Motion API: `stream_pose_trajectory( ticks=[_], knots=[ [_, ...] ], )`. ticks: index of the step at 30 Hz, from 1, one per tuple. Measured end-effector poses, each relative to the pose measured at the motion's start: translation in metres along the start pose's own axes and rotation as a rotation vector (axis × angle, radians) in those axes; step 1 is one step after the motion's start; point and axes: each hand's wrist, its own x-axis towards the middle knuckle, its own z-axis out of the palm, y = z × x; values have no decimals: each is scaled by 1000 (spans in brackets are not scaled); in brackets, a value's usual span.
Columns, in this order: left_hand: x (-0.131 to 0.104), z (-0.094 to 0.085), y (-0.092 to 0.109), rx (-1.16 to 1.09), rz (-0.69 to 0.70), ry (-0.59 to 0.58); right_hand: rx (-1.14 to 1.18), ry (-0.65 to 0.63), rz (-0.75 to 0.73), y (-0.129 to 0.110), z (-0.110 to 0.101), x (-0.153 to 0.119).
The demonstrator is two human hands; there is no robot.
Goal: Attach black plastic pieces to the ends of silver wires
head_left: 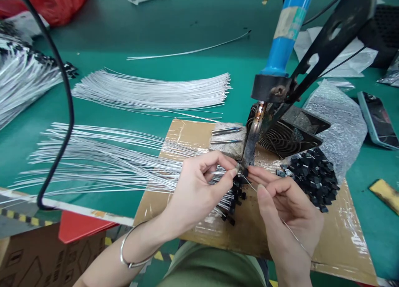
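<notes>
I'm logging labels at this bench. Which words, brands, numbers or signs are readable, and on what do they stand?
No word, brand or number reads clearly enough to quote.
Cardboard box, lower left: dark print and outlined symbols, too blurred to read.
Label on the blue handle: greenish marks, illegible.

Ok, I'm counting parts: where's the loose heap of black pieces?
In the head view, right of centre: the heap lies on the cardboard, between the right hand and the plastic wrap.
</notes>
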Motion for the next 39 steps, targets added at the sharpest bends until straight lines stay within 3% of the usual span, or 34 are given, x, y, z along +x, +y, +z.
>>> stream_pose_trajectory(
  ticks=[39],
  knots=[
    [-2,0,-2,-19,39,10,-42,17,-45,3,2,-2]
  ],
)
